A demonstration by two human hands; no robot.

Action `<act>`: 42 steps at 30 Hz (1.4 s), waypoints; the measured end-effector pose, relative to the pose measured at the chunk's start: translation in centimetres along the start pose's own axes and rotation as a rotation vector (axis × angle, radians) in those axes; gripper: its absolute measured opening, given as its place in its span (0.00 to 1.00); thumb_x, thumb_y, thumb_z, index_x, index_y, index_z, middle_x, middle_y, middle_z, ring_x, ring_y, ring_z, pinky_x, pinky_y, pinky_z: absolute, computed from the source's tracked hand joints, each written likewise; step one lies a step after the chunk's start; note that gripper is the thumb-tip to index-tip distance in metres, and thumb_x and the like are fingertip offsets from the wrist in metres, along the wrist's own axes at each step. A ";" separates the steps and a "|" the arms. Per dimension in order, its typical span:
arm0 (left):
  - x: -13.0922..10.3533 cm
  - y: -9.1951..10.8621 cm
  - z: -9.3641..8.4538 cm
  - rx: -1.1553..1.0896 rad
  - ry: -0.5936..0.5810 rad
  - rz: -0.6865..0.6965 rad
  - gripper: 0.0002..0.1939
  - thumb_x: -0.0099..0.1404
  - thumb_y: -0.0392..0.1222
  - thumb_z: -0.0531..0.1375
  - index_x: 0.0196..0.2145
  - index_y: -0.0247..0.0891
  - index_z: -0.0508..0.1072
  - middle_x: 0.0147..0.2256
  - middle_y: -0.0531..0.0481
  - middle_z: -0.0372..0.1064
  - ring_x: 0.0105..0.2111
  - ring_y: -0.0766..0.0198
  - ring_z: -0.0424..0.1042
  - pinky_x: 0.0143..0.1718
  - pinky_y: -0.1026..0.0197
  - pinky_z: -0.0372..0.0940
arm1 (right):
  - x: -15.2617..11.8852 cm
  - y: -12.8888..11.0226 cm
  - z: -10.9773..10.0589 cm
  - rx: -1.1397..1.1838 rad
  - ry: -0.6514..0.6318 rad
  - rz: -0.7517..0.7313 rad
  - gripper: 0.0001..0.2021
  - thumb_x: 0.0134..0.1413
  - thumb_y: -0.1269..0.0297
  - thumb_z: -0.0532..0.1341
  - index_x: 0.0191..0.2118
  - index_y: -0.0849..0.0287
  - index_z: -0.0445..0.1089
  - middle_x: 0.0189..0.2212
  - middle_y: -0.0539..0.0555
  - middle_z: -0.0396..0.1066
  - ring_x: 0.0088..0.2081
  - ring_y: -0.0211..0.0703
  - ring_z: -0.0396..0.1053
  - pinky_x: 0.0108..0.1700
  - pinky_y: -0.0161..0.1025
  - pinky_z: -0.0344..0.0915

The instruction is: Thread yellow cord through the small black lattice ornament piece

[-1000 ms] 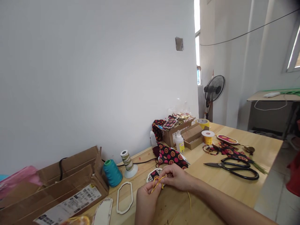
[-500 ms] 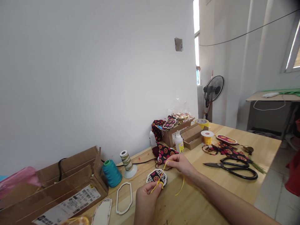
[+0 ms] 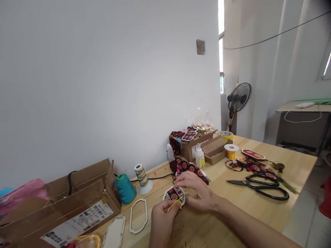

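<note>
A round, scalloped ornament (image 3: 172,194) lies low over the table, with a white lattice rim and dark cloth patterned in red and yellow. My left hand (image 3: 163,215) pinches yellow cord (image 3: 178,202) at the ornament's near edge. My right hand (image 3: 198,192) is closed over the ornament's right side, fingers on its top and thumb by its right edge. Part of the cord is hidden by my fingers. Behind my right hand lies patterned cloth (image 3: 184,166). Left of the ornament is a white oblong frame (image 3: 131,216).
Black-handled scissors (image 3: 258,186) lie at right, below a yellow cord spool (image 3: 232,153). Glue bottles (image 3: 200,158) and a filled cardboard box (image 3: 190,151) stand at the back. A teal thread cone (image 3: 125,188) and a large carton (image 3: 85,203) are at left.
My right hand has come down from holding the yellow cord raised and is now on the ornament. My left hand keeps its pinch. The view has shifted slightly left.
</note>
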State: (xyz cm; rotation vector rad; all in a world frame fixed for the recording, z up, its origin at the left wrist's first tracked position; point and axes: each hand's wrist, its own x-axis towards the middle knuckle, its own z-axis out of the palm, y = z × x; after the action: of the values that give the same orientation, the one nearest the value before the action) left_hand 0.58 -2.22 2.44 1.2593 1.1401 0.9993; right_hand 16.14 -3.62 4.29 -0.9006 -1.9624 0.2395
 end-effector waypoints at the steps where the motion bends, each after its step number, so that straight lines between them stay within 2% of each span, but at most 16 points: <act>1: 0.1 -0.1 0.0 -0.005 -0.014 -0.003 0.10 0.38 0.43 0.65 0.18 0.32 0.75 0.17 0.50 0.73 0.20 0.63 0.67 0.24 0.64 0.59 | -0.1 -0.2 0.2 -0.009 -0.055 -0.010 0.18 0.41 0.74 0.53 0.42 0.56 0.65 0.38 0.54 0.65 0.41 0.44 0.60 0.45 0.41 0.55; 5: 0.3 -0.4 -0.1 0.013 -0.049 0.015 0.09 0.40 0.43 0.64 0.19 0.32 0.75 0.18 0.50 0.72 0.21 0.63 0.66 0.24 0.65 0.59 | -0.4 0.0 1.1 -0.069 -0.178 0.031 0.12 0.48 0.71 0.52 0.39 0.59 0.67 0.31 0.54 0.67 0.35 0.40 0.63 0.36 0.34 0.59; 10: 0.4 -0.4 0.0 0.020 -0.052 0.018 0.09 0.41 0.43 0.63 0.18 0.33 0.75 0.17 0.51 0.72 0.21 0.64 0.66 0.25 0.65 0.58 | -0.2 0.6 1.5 -0.136 -0.174 0.114 0.11 0.51 0.71 0.51 0.35 0.58 0.71 0.24 0.51 0.67 0.28 0.36 0.63 0.28 0.30 0.57; 15: 0.3 -0.3 0.3 -0.035 -0.080 0.018 0.11 0.40 0.44 0.64 0.20 0.33 0.75 0.18 0.49 0.73 0.23 0.62 0.68 0.26 0.64 0.60 | -0.2 0.5 1.2 -0.186 -0.134 0.170 0.09 0.47 0.70 0.55 0.30 0.57 0.72 0.21 0.49 0.66 0.25 0.35 0.63 0.26 0.29 0.55; 24: 0.3 -0.2 0.0 -0.054 -0.081 0.045 0.12 0.40 0.45 0.64 0.21 0.33 0.76 0.19 0.49 0.73 0.25 0.61 0.69 0.28 0.64 0.61 | -0.3 0.7 1.4 -0.171 -0.131 0.227 0.09 0.49 0.65 0.55 0.30 0.56 0.73 0.20 0.49 0.68 0.24 0.35 0.62 0.25 0.29 0.53; 31: 0.5 -0.2 -0.1 -0.036 -0.085 0.073 0.12 0.42 0.46 0.62 0.22 0.33 0.77 0.17 0.52 0.71 0.24 0.61 0.68 0.27 0.65 0.60 | -0.3 0.6 1.4 -0.179 -0.155 0.210 0.10 0.51 0.65 0.53 0.29 0.57 0.73 0.20 0.49 0.67 0.23 0.34 0.61 0.24 0.29 0.52; 36: 0.4 -0.1 -0.3 -0.042 -0.028 0.058 0.10 0.43 0.43 0.62 0.22 0.34 0.77 0.17 0.52 0.72 0.23 0.61 0.68 0.27 0.65 0.60 | -0.3 0.6 1.3 -0.212 -0.159 0.157 0.10 0.50 0.66 0.53 0.29 0.57 0.72 0.20 0.50 0.68 0.24 0.35 0.62 0.25 0.29 0.52; 42: 0.1 0.2 -0.3 -0.044 -0.037 0.089 0.09 0.42 0.42 0.62 0.21 0.36 0.77 0.16 0.52 0.72 0.23 0.61 0.68 0.27 0.64 0.61 | -0.2 0.5 1.4 -0.232 -0.104 0.144 0.11 0.50 0.68 0.53 0.26 0.60 0.72 0.19 0.50 0.66 0.23 0.34 0.61 0.25 0.29 0.53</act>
State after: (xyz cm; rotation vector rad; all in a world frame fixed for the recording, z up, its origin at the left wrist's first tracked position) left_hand 0.29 -2.02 2.62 1.2971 1.0359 1.0569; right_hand 15.35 -3.16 3.13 -1.2033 -2.0522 0.1455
